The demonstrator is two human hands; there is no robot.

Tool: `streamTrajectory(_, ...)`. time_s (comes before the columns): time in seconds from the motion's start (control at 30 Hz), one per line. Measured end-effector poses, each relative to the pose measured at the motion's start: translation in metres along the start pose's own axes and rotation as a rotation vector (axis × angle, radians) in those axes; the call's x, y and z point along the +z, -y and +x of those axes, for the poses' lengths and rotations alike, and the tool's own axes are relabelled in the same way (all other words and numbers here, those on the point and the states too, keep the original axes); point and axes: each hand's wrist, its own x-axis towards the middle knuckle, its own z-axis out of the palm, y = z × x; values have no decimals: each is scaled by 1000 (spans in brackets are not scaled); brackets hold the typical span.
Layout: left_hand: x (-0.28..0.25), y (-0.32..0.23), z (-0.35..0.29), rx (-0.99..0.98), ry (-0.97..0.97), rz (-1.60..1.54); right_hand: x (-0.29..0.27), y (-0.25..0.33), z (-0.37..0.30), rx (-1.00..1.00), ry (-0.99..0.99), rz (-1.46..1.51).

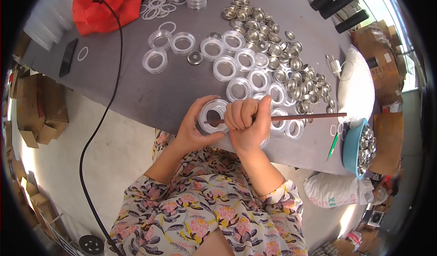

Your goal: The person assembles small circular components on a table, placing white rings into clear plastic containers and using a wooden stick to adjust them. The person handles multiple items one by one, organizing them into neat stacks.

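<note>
My left hand [187, 132] is closed around a clear plastic ring [210, 105] near the front edge of the table, fingers along its left side. A thin brown stick [314, 116] is gripped in my right fist [249, 127]. It lies almost level, with its left end at the opening of the clear ring and its long end pointing right. Whether the tip touches the ring I cannot tell. Beyond my hands several similar clear rings [226, 68] lie flat. My right hand partly covers some of them.
Many silvery metal cups [296, 65] spread across the grey table [136, 92]. A blue basin [349, 153] of metal parts stands at the right edge, near a green-handled tool [334, 144] and a white bag [357, 85]. A black cable [119, 69] runs down from a red bag [104, 10].
</note>
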Motion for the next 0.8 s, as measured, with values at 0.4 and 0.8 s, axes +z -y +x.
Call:
streamTrajectory(0.4, 2, 3, -2, 86, -12, 106, 1, 34, 13, 139, 132, -455)
streamTrajectory(0.8, -6, 11, 1, 149, -59, -170, -3, 1, 21, -293, 20, -247)
